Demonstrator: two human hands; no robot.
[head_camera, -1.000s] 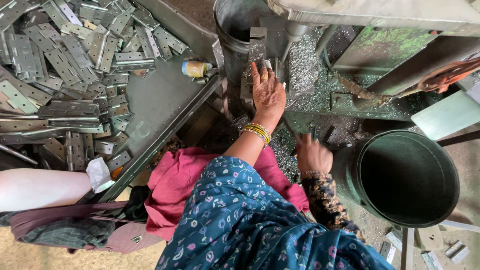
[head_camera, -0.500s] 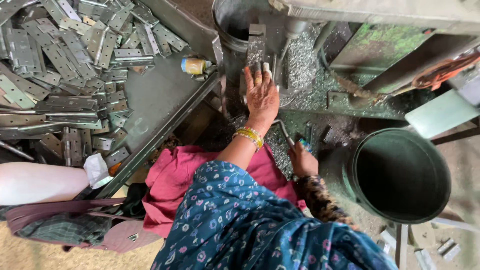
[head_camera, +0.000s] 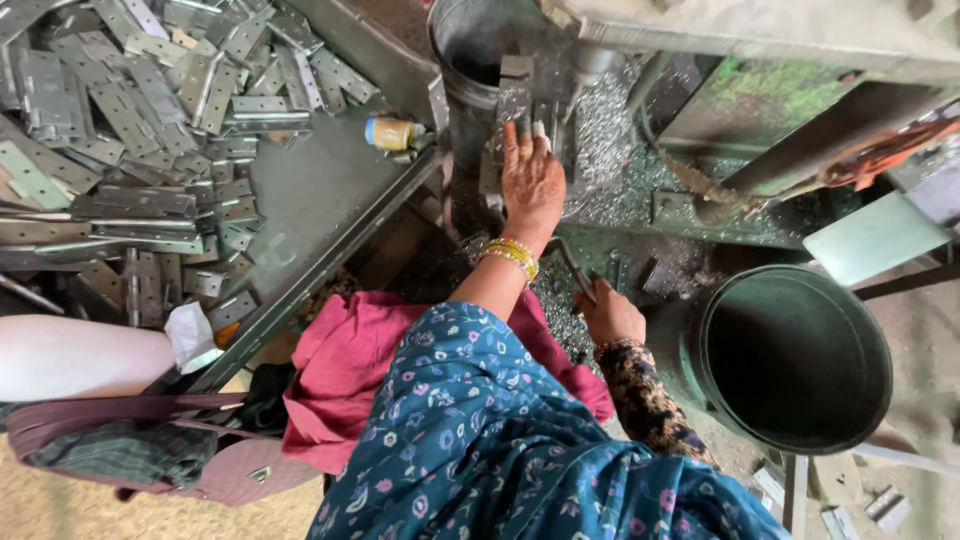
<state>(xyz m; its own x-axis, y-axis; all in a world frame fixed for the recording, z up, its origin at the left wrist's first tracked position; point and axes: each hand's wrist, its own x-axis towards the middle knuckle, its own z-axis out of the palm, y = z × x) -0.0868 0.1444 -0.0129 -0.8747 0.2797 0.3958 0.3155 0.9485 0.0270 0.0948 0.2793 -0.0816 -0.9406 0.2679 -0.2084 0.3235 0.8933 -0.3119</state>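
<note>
At the machine bed, the fingers (head_camera: 514, 135) of the left hand (head_camera: 530, 180) are stretched out and slightly spread, with their tips laid on a small metal plate (head_camera: 514, 100) that is stood against the machine's fixture. The plate is pressed rather than gripped; no finger is curled around it. Yellow bangles (head_camera: 512, 256) are worn at the wrist of this hand, and the bare forearm is followed back to a blue flowered sleeve (head_camera: 470, 400).

Lower and to the right, the right hand (head_camera: 608, 315) is closed on a thin bent metal handle (head_camera: 568, 262), whose upper end is seen just beside the bangles. The fingers are wrapped together around it, though their tips are hidden by the back of the hand. A dark patterned cuff (head_camera: 640, 390) is worn on this arm.

Around the plate, the bed is covered with bright metal shavings (head_camera: 610, 150). A grey metal cylinder (head_camera: 475, 45) is stood just left of the fixture. A large dark green bucket (head_camera: 795, 355) is set to the right of the right hand, near it but not touching. To the left, a grey tray table (head_camera: 320, 190) is heaped with flat metal hinges (head_camera: 140, 120), and a small yellow-banded bottle (head_camera: 392, 132) is laid on its side near the tray's corner. A pink cloth (head_camera: 350, 360) is spread over the lap, and a maroon bag (head_camera: 150, 450) is rested at the lower left.
</note>
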